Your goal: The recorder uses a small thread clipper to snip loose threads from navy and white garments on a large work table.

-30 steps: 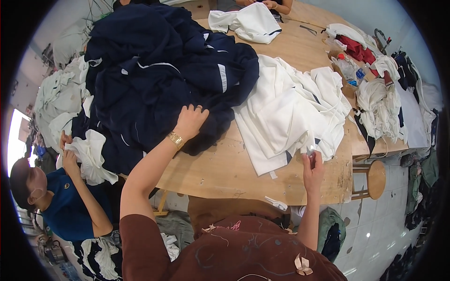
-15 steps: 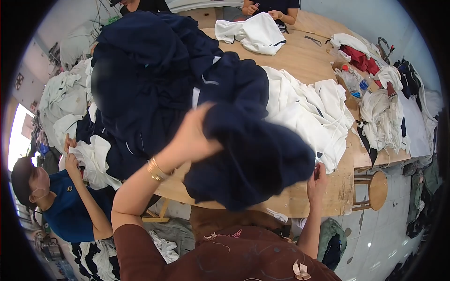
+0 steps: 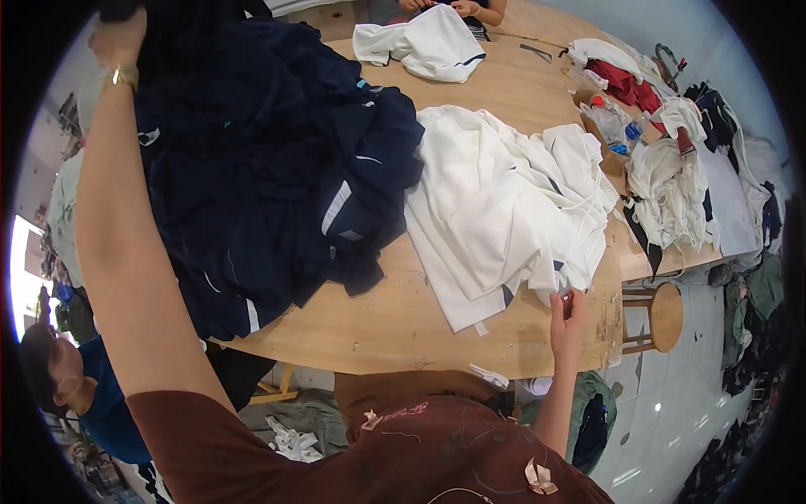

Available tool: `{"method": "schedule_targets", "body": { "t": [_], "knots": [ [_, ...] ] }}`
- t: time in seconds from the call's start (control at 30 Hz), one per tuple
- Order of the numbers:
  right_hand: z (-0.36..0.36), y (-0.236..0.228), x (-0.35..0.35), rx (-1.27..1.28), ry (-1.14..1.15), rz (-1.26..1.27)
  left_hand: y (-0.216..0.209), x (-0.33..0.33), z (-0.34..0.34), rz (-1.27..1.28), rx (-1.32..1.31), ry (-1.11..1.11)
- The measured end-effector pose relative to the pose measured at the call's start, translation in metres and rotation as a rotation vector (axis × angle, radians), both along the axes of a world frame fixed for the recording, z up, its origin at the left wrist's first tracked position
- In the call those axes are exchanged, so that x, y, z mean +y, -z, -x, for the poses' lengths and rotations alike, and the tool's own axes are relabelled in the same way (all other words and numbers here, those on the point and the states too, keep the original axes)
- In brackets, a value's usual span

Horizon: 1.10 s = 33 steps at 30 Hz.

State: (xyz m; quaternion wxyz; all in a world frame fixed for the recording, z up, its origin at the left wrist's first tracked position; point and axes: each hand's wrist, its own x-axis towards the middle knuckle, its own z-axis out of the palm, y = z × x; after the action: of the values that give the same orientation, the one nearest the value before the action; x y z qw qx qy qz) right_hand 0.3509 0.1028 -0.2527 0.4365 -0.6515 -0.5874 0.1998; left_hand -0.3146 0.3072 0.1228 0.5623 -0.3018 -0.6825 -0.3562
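My left arm stretches to the far left, over a large heap of navy garments (image 3: 260,160) with white stripes and trim. At its end my left hand (image 3: 116,44) is closed on dark navy cloth at the top edge of the view; its fingers are partly hidden. Low at the right, my right hand (image 3: 567,309) is closed around a small dark red object (image 3: 568,303), mostly covered by the fingers. Just beyond that hand lie loosely piled white garments (image 3: 487,210) with navy trim, touching the navy heap's right side.
Across the wooden table (image 3: 386,336), a co-worker's hands (image 3: 437,7) are near another white garment (image 3: 428,46). Scissors (image 3: 536,53) lie far right of it. A box of odds and ends (image 3: 609,126) and bundled white cords (image 3: 667,185) sit right. A co-worker (image 3: 71,370) is at left; a stool (image 3: 663,317) stands right.
My left hand has swung from the middle to the far left, taking the navy garment off the white ones. The white pile now shows fully. My right hand has barely moved.
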Motion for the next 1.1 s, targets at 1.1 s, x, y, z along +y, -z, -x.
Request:
{"method": "schedule_targets", "body": {
  "t": [1.1],
  "knots": [
    [0.058, -0.012, 0.003, -0.213, -0.271, 0.054, 0.239, -0.061, -0.030, 0.987, -0.783, 0.033]
  ]
}}
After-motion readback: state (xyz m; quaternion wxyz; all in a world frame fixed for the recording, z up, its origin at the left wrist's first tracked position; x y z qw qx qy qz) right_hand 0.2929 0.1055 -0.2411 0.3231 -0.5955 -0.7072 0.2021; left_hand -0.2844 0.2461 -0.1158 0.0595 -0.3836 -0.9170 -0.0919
